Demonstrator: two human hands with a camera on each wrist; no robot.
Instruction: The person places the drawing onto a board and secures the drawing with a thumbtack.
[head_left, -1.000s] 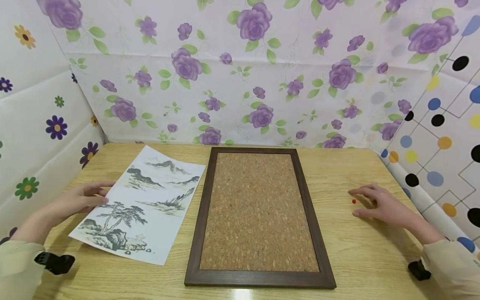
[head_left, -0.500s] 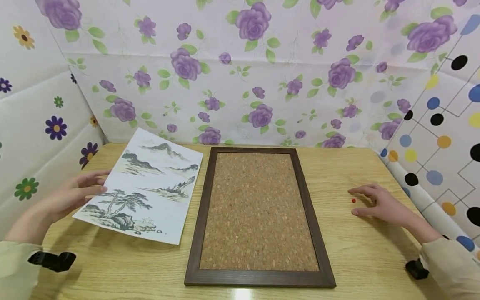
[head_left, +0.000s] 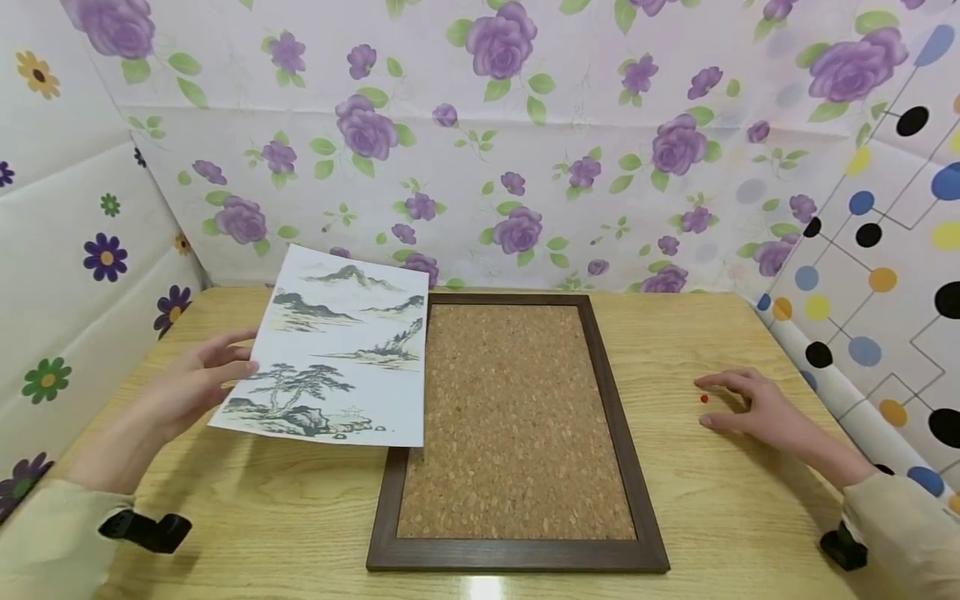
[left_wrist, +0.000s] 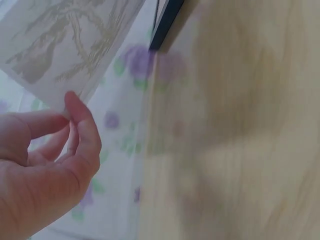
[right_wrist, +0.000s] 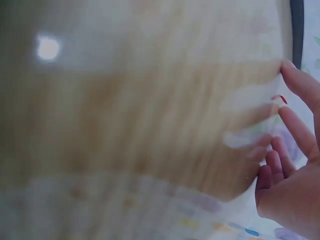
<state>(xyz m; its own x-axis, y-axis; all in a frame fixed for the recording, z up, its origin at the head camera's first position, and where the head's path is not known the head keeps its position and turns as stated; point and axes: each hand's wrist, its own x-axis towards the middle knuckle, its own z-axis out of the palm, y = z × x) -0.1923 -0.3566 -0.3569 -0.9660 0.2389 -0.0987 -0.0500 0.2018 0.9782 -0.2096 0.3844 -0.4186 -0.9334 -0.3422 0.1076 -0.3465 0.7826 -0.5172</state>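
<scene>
The printed landscape sheet [head_left: 337, 346] is held up over the left half of the worktop [head_left: 720, 525], bowing slightly. It looks like thin paper: probably very light, limp away from the grip, and easy to crease or let swing. The left hand [head_left: 206, 379] pinches its left edge below the middle, thumb against fingers; a light pinch at an edge seems right, and a second hold on the opposite edge would steady it.

Just beneath and beyond its right edge lies the cork board [head_left: 525, 425], flat between the worktop's back and front edges. Its dark brown rim [head_left: 517, 553] could catch the paper; seen from the head, the sheet covers part of the left side.

Toward the worktop's right edge, the right hand [head_left: 757, 412] grips nothing, fingers loosely bent and thumb apart. A small red object [head_left: 704, 398], too small to identify, sits between forefinger and thumb. Flowered sheeting [head_left: 592, 83] rises behind the back edge.
</scene>
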